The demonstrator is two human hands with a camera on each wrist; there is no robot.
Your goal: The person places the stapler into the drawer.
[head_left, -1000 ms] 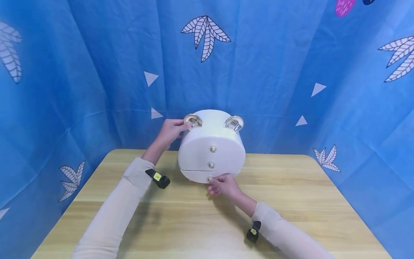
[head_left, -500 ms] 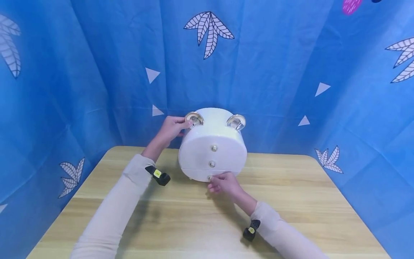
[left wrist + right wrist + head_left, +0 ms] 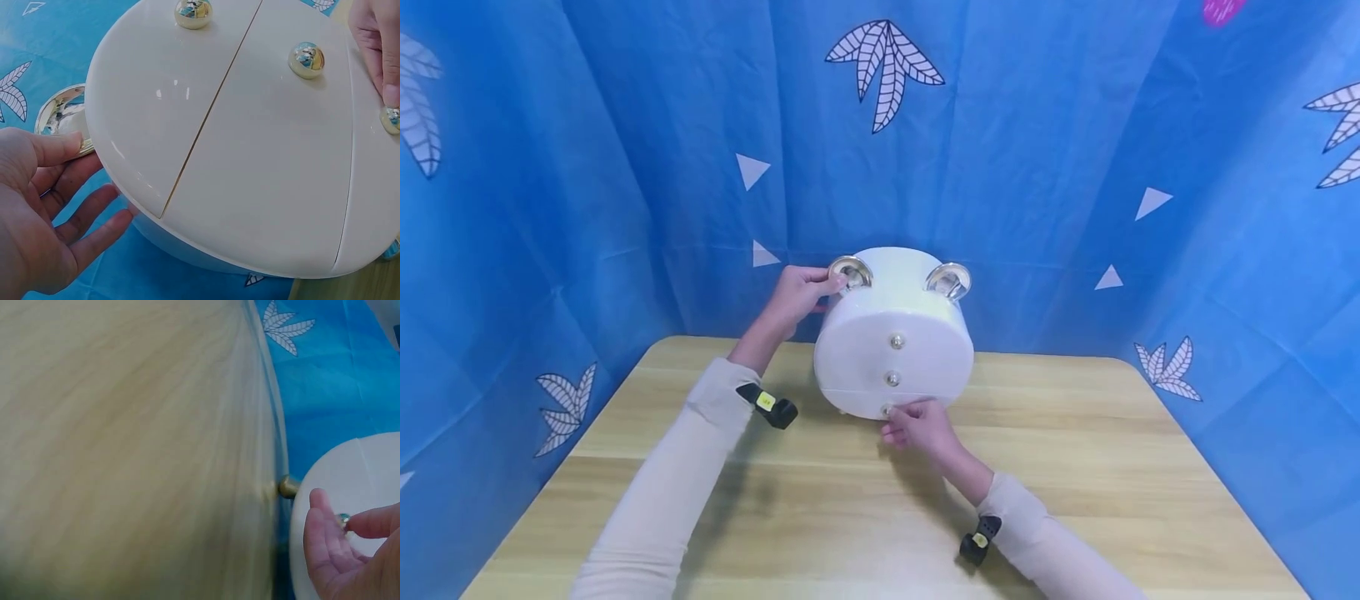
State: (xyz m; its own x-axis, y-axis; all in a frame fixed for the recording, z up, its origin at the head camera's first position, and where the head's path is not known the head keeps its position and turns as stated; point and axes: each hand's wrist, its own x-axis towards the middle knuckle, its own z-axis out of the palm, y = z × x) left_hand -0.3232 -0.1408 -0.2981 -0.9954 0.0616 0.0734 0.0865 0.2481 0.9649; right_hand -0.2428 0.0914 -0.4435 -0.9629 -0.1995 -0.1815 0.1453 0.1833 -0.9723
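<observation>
A glossy white rounded jewelry box [image 3: 865, 350] with gold knobs down its front stands near the back of the table. My left hand [image 3: 801, 292] pinches the gold ear [image 3: 852, 272] at the box's upper left. In the left wrist view, the thumb of my left hand [image 3: 44, 206] lies on the ear's rim, with the other fingers spread beside the box's side. At the bottom drawer, my right hand [image 3: 922, 427] pinches the lowest knob [image 3: 886, 411]. The right wrist view shows the thumb and fingers of my right hand [image 3: 340, 556] around that knob [image 3: 343, 520].
The other gold ear [image 3: 950, 281] is at the box's upper right. A small gold foot [image 3: 289, 487] shows beneath the box. Under it is a light wooden table [image 3: 820, 508], with a blue patterned curtain [image 3: 1030, 167] behind and at both sides.
The dark gap above the bottom drawer has narrowed to a faint seam, with the drawer pushed in. Both hands have kept their holds. The head view has shifted slightly.
</observation>
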